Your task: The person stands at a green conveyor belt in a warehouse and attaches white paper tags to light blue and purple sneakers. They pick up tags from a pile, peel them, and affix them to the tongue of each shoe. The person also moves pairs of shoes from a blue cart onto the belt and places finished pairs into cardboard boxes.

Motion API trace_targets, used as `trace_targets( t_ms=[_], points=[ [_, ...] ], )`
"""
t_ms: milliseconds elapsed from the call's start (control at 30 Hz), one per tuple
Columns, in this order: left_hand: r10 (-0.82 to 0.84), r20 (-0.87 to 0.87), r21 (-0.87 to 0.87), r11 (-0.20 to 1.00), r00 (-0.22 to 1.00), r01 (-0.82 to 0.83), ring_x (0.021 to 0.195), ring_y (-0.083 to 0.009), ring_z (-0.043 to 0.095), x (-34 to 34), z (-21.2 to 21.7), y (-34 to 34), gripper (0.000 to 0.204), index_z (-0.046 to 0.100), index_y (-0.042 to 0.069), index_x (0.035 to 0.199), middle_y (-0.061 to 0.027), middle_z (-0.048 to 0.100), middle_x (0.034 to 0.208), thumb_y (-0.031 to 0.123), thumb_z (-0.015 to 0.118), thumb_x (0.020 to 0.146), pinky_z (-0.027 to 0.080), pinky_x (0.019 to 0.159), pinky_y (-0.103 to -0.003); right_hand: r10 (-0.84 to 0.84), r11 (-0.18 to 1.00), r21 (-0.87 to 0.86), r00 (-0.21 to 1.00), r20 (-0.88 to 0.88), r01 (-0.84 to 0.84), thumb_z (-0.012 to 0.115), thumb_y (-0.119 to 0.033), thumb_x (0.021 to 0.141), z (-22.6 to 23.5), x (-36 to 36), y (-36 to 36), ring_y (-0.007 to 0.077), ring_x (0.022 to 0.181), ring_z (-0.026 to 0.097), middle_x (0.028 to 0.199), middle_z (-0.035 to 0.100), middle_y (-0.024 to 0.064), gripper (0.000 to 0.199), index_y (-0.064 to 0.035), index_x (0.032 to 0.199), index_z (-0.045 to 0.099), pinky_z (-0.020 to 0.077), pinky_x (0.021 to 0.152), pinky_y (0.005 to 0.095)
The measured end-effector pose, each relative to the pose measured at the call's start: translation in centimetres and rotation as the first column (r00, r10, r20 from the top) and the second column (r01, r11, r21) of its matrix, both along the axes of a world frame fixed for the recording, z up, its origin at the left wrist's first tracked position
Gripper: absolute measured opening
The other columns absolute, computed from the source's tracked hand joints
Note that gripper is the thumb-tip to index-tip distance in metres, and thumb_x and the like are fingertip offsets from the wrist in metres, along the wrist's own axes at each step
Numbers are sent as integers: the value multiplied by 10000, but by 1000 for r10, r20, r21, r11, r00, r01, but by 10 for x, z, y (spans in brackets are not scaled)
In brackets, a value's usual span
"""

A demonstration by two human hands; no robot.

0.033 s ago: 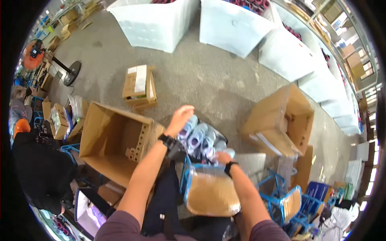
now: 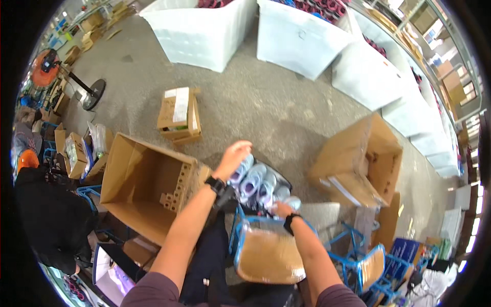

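Several light blue shoes [image 2: 251, 182] stand in a row, packed side by side in a dark-edged holder in front of me. My left hand [image 2: 234, 159] is pressed against the far left of the row, its fingers bent over the leftmost shoe. At the near right end, my right hand [image 2: 282, 209] has its fingers closed on the last shoes. Its fingertips are partly hidden among them. A small stool [image 2: 271, 253] with a cardboard-covered seat and blue frame stands just nearer to me than the shoes.
On the left an open carton [image 2: 138, 179] holds cardboard inserts; another open carton [image 2: 353, 158] stands on the right. Small flat boxes [image 2: 176, 113] lie ahead. Large white bins [image 2: 302, 41] line the far side. A person in black [image 2: 51, 220] is at the left.
The whole scene sits slightly lower in the picture, as if my head tipped a little. Both hands stay at the shoes.
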State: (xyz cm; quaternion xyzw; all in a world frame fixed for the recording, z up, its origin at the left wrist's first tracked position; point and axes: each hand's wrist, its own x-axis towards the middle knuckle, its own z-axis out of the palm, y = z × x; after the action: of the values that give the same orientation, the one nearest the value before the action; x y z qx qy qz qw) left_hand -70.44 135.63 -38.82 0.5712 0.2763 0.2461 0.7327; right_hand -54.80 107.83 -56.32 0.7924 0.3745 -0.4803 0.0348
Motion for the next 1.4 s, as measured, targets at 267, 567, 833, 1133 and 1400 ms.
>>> trace_targets(
  t_ms=[267,567,833,1133,1400],
  points=[
    [58,-663,611,618,746,495,926,-366,528,-38,-156,-45,426,593,137,1131,-222,538,995,215,668,719,443,798,-437,157,941,-274,972,-176,-201,616,-725,653,-48,-29,20,359,1275,388,1365,414,213,1073,-147,1449,186,309,1041,436],
    [91,-872,490,164,481,856,1103,-390,457,-48,-247,-80,498,575,314,1165,-191,496,1158,291,702,684,281,984,-536,833,535,106,545,100,-838,704,-217,712,-39,17,29,323,1106,524,1226,487,168,853,-300,1418,232,510,782,458],
    [54,-888,460,91,457,883,1063,-355,492,-46,-243,-67,513,619,260,1077,-28,459,1263,420,760,610,339,928,-528,815,386,305,477,330,-871,535,-164,816,-78,22,-5,283,1153,459,1230,458,127,650,-250,1409,286,499,816,426],
    [-51,-868,463,280,495,841,913,-315,546,-29,-256,-47,425,663,207,952,-84,526,1012,400,747,582,408,748,-446,813,122,458,353,462,-881,577,-164,756,-97,4,56,261,1143,491,1202,515,73,632,-134,1347,354,391,964,441],
    [-80,-820,415,598,566,686,891,-338,592,-7,-173,-8,480,672,171,966,-142,595,927,482,698,600,444,723,-458,456,776,358,854,251,-520,553,24,641,-37,34,79,409,831,591,871,612,219,547,-101,1167,467,461,705,495]
  ],
)
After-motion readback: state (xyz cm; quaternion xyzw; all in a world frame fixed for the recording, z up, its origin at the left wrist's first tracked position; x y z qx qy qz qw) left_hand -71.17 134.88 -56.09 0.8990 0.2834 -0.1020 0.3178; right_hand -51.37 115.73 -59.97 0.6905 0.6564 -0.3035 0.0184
